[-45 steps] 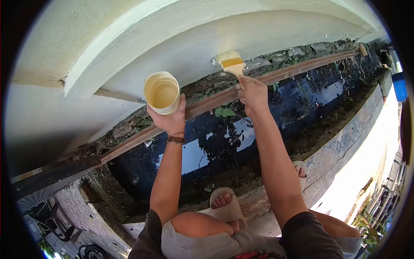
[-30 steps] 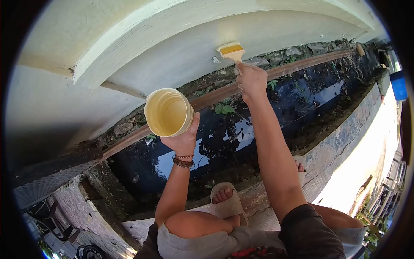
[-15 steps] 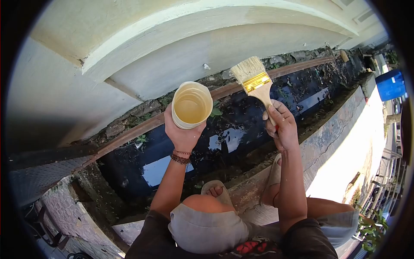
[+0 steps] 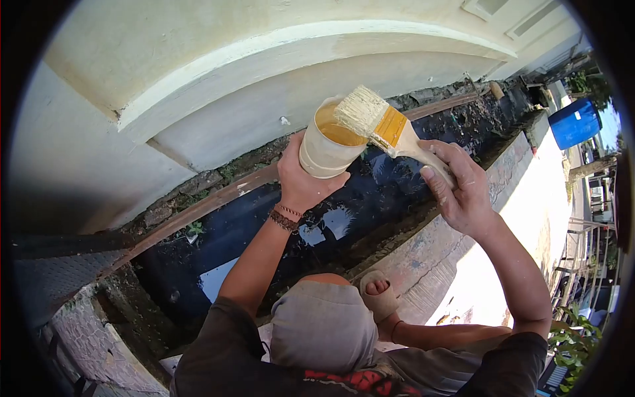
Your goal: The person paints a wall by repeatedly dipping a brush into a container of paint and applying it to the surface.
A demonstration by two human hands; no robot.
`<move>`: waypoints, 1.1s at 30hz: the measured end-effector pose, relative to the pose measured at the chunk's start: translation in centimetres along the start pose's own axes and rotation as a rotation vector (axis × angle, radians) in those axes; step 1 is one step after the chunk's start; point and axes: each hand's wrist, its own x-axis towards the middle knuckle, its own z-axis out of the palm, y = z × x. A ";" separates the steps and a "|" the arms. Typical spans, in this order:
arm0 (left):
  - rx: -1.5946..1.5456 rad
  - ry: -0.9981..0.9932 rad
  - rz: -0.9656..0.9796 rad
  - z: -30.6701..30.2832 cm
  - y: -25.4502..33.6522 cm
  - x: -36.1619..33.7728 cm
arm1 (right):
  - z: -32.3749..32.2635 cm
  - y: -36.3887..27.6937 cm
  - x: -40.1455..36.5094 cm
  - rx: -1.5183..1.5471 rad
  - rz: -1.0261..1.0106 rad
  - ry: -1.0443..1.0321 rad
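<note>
My left hand (image 4: 303, 173) is wrapped round a pale paint cup (image 4: 322, 157), its tilted mouth showing yellowish liquid low inside. In my right hand (image 4: 461, 186) is a wide paintbrush (image 4: 398, 134), gripped by its wooden handle between thumb and fingers. Its cream-coated bristles overlap the cup's right rim in this view. The metal band on the brush is yellow, with pale smears along its lower edge.
A cream wall (image 4: 238, 112) with a raised ledge runs ahead. Below it lies a ditch of dark water (image 4: 245, 228) crossed lengthwise by a rusty beam (image 4: 218, 197). A concrete edge (image 4: 430, 255) borders it on my side. A blue barrel (image 4: 574, 124) stands far right.
The brush has come down and turned, bringing its bristles from beside the cup to its rim. The cup has shifted right and up and is tilted. My view has shifted a little.
</note>
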 end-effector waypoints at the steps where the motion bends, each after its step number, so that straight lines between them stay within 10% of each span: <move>1: 0.005 -0.001 0.005 0.2 0.3 0.0 | 0.0 0.3 -0.2 0.003 -0.002 0.006; 27: 0.154 -0.086 -0.144 -1.7 7.9 3.8 | 7.3 8.3 -9.5 0.301 -0.010 0.485; 33: 0.118 -0.162 -0.307 -5.1 12.1 2.1 | 7.3 11.9 -8.7 1.334 0.533 0.161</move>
